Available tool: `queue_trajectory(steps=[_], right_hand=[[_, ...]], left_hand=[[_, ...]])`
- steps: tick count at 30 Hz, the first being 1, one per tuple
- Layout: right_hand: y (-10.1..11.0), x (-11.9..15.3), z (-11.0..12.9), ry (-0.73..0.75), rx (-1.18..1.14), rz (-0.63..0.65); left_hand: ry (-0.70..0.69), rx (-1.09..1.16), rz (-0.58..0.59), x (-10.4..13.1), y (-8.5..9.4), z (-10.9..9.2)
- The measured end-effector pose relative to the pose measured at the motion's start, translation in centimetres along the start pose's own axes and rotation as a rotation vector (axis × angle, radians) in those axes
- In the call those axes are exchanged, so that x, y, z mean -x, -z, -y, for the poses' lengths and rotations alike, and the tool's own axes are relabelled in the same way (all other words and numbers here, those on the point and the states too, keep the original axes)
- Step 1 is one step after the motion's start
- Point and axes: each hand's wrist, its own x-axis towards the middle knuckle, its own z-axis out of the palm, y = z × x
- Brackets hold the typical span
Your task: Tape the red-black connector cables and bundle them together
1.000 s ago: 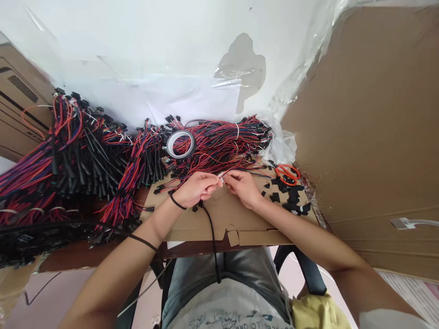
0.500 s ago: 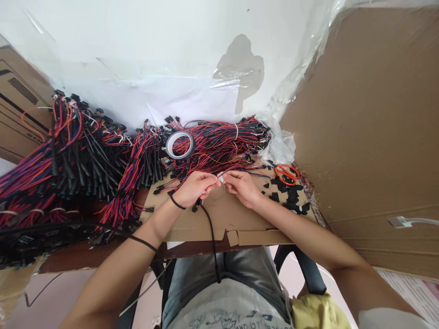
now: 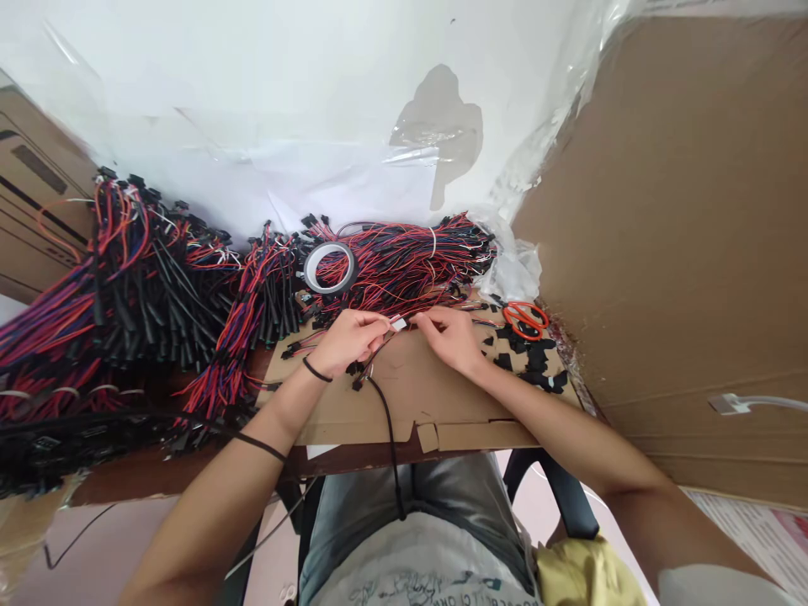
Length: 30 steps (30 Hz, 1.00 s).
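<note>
Over the cardboard sheet [image 3: 404,404], my left hand [image 3: 350,341] pinches a small white connector [image 3: 397,324] between thumb and forefinger. Thin wires run down from it towards a black cable [image 3: 386,412], which hangs over the front edge of the table onto my lap. Just right of the connector is my right hand [image 3: 448,337], its thumb and forefinger pressed together and apart from the left. Whether anything lies in that pinch is too small to make out. Small black connectors [image 3: 357,376] lie below my left hand.
Behind the hands lies a tied bundle of red and black wires [image 3: 404,252] with a roll of tape [image 3: 330,268] on it. More wire harnesses [image 3: 157,269] are heaped at left. Orange-handled scissors [image 3: 525,320] and black tape pieces [image 3: 536,362] lie right, beside a tall cardboard wall [image 3: 682,236].
My hands have come apart slightly. The white connector has moved a little left with my left hand, and my right fingertips have drawn off it.
</note>
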Motion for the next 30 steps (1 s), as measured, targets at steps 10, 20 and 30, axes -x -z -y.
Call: queue_trajectory(steps=[10,20,30], right_hand=[[1.3,-0.5,-0.6,0.649,0.614,0.044],[1.0,-0.5,-1.2,0.656,0.589,0.054],[1.1,0.2,0.0,0.75,0.566,0.105]], left_hand=[[-0.05,-0.071,0.129,0.3,0.4,-0.2],[0.023,-0.054,0.281,0.4,1.5,-0.4],[0.182,0.135,0.321,0.1,0.9,0.2]])
